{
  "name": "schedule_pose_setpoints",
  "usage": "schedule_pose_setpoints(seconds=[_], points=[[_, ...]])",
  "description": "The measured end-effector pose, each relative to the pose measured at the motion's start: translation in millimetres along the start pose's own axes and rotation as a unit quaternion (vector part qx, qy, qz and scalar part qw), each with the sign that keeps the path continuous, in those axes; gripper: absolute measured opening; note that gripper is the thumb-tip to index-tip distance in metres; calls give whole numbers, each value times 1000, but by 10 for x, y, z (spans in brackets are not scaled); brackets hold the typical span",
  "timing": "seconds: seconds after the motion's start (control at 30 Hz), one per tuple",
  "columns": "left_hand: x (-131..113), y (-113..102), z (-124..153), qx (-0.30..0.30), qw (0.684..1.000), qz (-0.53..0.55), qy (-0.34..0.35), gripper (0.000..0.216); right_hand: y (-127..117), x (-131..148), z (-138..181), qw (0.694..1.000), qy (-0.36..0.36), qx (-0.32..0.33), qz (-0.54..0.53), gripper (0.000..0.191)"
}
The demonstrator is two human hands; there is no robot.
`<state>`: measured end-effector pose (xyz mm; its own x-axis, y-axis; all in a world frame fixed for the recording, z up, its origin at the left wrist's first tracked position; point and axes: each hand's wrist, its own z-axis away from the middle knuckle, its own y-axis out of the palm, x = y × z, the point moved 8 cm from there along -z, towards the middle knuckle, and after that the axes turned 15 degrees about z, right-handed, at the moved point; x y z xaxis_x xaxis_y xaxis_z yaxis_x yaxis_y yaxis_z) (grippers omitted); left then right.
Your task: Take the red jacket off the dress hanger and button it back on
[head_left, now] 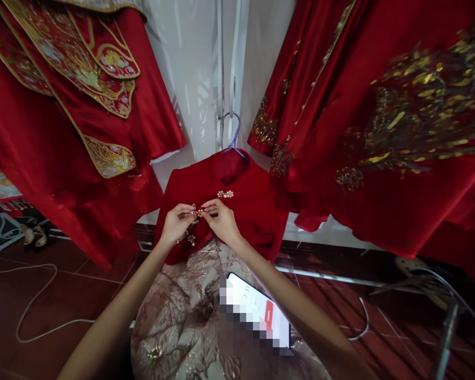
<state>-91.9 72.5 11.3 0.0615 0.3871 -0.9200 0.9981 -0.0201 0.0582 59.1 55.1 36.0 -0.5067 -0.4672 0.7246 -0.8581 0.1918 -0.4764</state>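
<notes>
A red garment (245, 221) hangs from a purple hanger (235, 138) in front of me, its lower part over my lap. My left hand (178, 221) and my right hand (220, 217) meet over its front, fingertips pinched together. Between them is a small beaded ornament (198, 213), which both hands grip. A beaded chain with flower-shaped ends (191, 240) dangles below my left fingers. Higher on the garment sits a pearl flower clasp (225, 194). Exactly how the fingers hold the ornament is too small to tell.
Embroidered red garments hang at the left (114, 95) and right (380, 200). A lit phone (257, 309) lies on the patterned, shiny cloth (170, 316) over my lap. White cable (35, 301) loops across the tiled floor; shoes (34, 235) stand at left, a metal stand (445, 332) at right.
</notes>
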Motion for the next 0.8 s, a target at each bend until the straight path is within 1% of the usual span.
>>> schedule_pose_setpoints(seconds=[0.1,0.27,0.37,0.5,0.63,0.7,0.8], points=[[23,-10,0,-1,999,30,-22,29,21,-16,-18,1000,-8,-13,22,11],[-6,-23,52,3,997,67,-49,36,48,1,0,1000,-24,-12,15,11],[-56,-1,74,5,997,63,-50,39,54,36,19,998,-34,-23,41,11],[-134,12,94,-6,1000,9,-22,35,42,67,62,995,-37,-42,87,11],[-186,28,117,7,999,-50,7,31,25,65,110,994,-45,-50,87,12],[-244,50,117,26,995,-96,31,26,24,51,117,994,-44,-54,85,12],[-346,146,104,86,981,-160,71,18,31,24,90,994,-34,-60,85,12]])
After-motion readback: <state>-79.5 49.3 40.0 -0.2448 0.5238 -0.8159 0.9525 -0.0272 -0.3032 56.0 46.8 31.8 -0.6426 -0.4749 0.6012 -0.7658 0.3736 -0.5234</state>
